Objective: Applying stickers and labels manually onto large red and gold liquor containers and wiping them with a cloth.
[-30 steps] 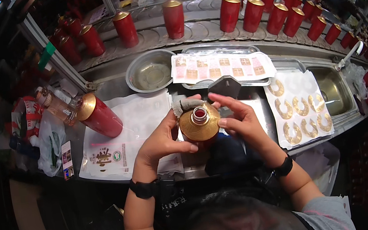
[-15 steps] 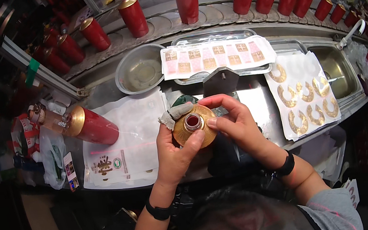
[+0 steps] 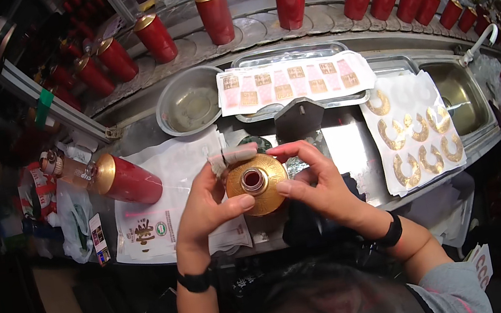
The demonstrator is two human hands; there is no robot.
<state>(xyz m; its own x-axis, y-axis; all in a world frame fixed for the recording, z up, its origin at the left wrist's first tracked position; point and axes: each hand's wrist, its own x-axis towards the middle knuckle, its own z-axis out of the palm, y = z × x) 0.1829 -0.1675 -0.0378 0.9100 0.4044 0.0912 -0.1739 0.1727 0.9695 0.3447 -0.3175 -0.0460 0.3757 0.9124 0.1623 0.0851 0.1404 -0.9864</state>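
Both hands grip one gold-shouldered bottle, seen from above.

The left hand and right hand close on the bottle from either side, thumbs at its open neck, over the near edge of the surface. It looks rigid, glazed, likely slippery and breakable; the shoulder offers the best hold. A cloth sits at the left fingertips. A second bottle lies to the left; bowl, label tray and gold collars crowd the far side.
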